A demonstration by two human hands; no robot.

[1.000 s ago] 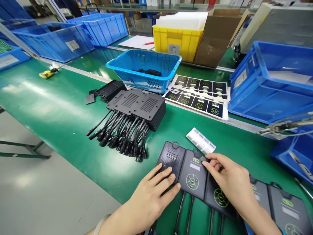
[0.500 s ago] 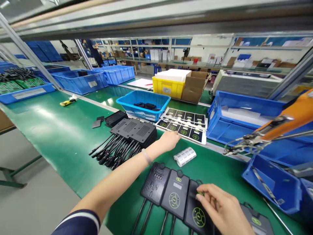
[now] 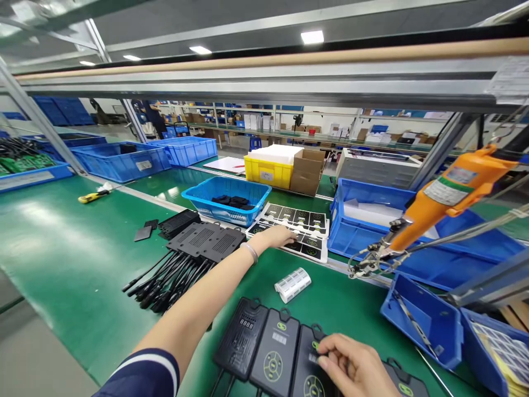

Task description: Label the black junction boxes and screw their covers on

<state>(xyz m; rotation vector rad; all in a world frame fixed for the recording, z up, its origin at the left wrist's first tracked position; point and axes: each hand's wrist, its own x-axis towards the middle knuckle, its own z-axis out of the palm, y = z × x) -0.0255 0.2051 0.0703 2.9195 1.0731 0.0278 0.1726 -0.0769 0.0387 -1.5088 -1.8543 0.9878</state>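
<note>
My left hand [image 3: 278,237] reaches out over the sheets of black labels [image 3: 312,242], its fingertips at the front sheet; whether it grips a label is too small to tell. My right hand [image 3: 355,364] is curled above the third black controller [image 3: 308,361], thumb and forefinger near its upper right edge, with nothing clear between them. To the left lie a labelled controller [image 3: 273,353] and one with a bare digit display [image 3: 243,337]. A roll of white stickers [image 3: 292,284] rests beyond them.
Stacked black units with cables [image 3: 206,241] sit at the left, near a light-blue basket [image 3: 227,199] of black parts. An orange electric screwdriver [image 3: 450,193] hangs at the right above blue bins [image 3: 425,320]. A yellow-handled tool [image 3: 94,196] lies far left.
The view has tilted up and shifted, so the table things appear lower and further left. My left hand has moved slightly over the label sheets. My right hand stays by the third controller.
</note>
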